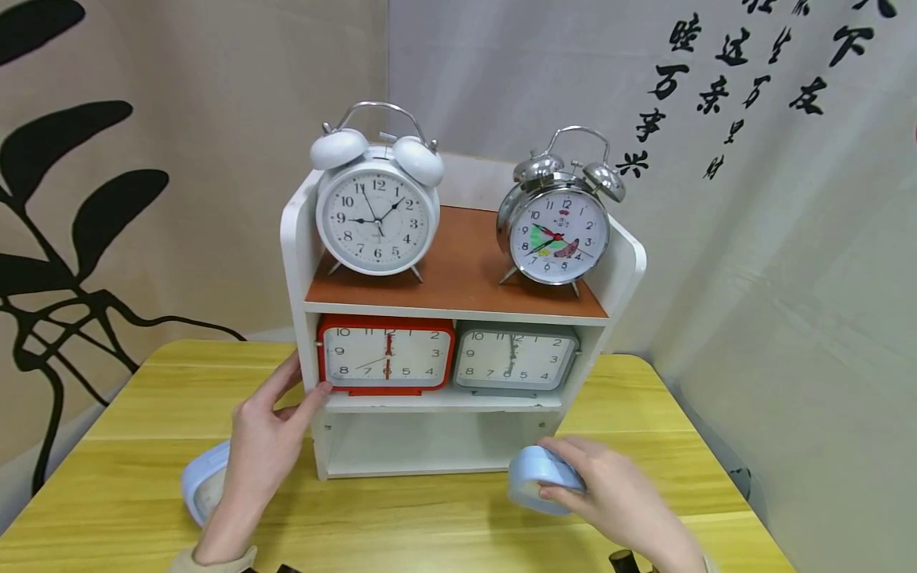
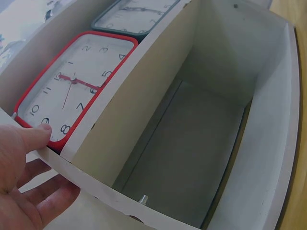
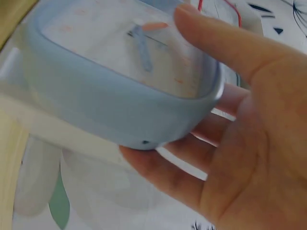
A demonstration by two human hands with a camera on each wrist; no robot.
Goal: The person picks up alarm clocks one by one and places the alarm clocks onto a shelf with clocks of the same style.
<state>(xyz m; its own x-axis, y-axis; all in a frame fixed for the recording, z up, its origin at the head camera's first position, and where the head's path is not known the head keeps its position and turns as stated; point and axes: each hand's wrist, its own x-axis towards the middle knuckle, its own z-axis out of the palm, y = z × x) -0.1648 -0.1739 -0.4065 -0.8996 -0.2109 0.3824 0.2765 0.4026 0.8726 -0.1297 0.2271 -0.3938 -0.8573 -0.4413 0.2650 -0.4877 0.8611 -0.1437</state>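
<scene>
A small white shelf unit (image 1: 458,406) stands on the table. My left hand (image 1: 267,442) grips its left side panel, the thumb by the lower corner of a red-framed clock (image 1: 387,390) and the other fingers along the outside, as the left wrist view shows. My right hand (image 1: 626,489) holds a light blue clock (image 1: 528,481) in front of the unit's lower right, thumb on the front and fingers round the back. Beside the red clock on the middle shelf sits a grey-green clock (image 1: 516,358). Another light blue clock (image 1: 197,477) lies partly hidden behind my left forearm.
On the brown top shelf stand a white twin-bell alarm clock (image 1: 377,215) at left and a silver twin-bell alarm clock (image 1: 559,231) at right. The bottom compartment (image 2: 192,143) has bare white walls. Curtains surround the wooden table (image 1: 401,525).
</scene>
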